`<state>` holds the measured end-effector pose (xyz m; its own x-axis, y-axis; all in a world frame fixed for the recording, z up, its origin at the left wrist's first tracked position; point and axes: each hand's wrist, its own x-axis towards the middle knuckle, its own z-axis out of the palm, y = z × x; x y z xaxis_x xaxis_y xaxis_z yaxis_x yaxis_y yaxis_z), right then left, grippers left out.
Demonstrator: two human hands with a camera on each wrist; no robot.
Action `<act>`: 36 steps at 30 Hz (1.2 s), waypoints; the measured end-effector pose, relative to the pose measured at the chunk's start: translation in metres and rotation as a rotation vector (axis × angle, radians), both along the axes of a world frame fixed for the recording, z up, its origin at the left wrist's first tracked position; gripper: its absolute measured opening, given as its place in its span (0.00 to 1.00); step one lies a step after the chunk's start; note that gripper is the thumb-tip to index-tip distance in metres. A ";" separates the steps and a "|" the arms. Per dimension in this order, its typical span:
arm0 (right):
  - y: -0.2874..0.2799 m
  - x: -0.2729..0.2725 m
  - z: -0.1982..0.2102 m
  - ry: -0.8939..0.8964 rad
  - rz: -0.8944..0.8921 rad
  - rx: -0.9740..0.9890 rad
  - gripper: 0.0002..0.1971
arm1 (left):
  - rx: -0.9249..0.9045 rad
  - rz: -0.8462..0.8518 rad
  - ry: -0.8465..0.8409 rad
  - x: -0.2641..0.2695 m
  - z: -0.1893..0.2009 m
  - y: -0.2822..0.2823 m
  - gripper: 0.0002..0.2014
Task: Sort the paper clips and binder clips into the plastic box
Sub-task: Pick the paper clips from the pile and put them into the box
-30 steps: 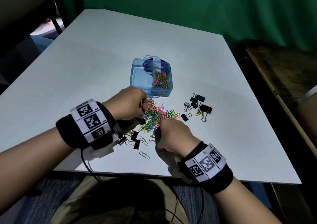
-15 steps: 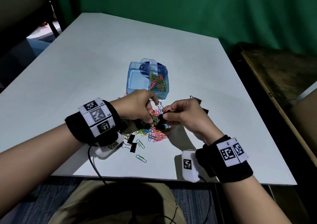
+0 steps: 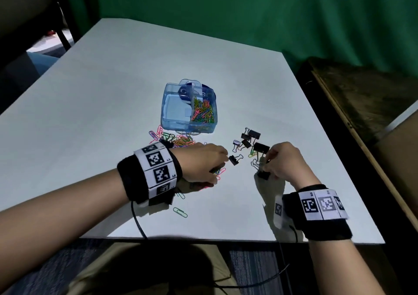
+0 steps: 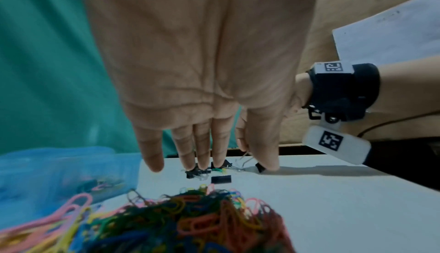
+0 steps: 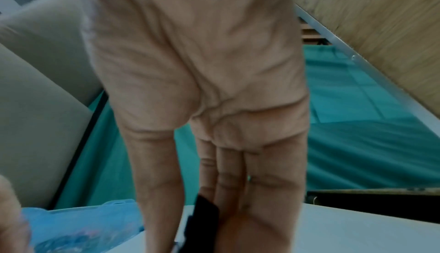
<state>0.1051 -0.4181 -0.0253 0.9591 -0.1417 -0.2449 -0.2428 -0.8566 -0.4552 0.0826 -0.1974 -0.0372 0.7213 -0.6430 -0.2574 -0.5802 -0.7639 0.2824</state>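
The blue plastic box [image 3: 174, 122] stands open mid-table, with coloured paper clips [image 3: 202, 113] in its right compartment. A loose pile of paper clips [image 3: 178, 139] lies in front of it and runs under my left hand [image 3: 222, 159], which hovers palm down with straight fingers [image 4: 202, 155] over the pile [image 4: 190, 219]. A small black binder clip [image 3: 233, 160] lies just past its fingertips. My right hand [image 3: 265, 165] pinches a black binder clip [image 3: 263, 175] between thumb and fingers [image 5: 204, 217], low over the table. Several more binder clips [image 3: 252, 139] lie behind it.
The white table [image 3: 113, 91] ends close to my wrists at the front edge. A lone green paper clip [image 3: 180, 212] lies near that edge. A dark wooden bench [image 3: 362, 104] stands off the table's right side, with a green curtain behind.
My hands, together over the pile before, have parted. The right hand carried the binder clip right and down beside the other binder clips. The left hand flattened over the paper clips.
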 end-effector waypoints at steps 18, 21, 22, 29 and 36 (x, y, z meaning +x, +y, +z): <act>0.028 -0.017 0.009 0.165 0.446 -0.047 0.24 | 0.004 0.082 0.000 0.006 0.007 0.031 0.16; 0.028 -0.019 0.010 0.123 0.399 -0.056 0.20 | -0.044 0.205 0.000 0.012 0.012 0.049 0.19; 0.029 -0.019 0.009 0.113 0.397 -0.104 0.19 | -0.056 0.244 -0.024 0.014 0.013 0.055 0.20; 0.045 -0.030 -0.005 0.283 0.461 -0.299 0.11 | 0.081 0.575 -0.066 0.020 0.016 0.110 0.24; 0.095 -0.043 -0.005 0.144 0.684 -0.116 0.07 | 0.062 0.589 0.128 0.020 0.000 0.120 0.21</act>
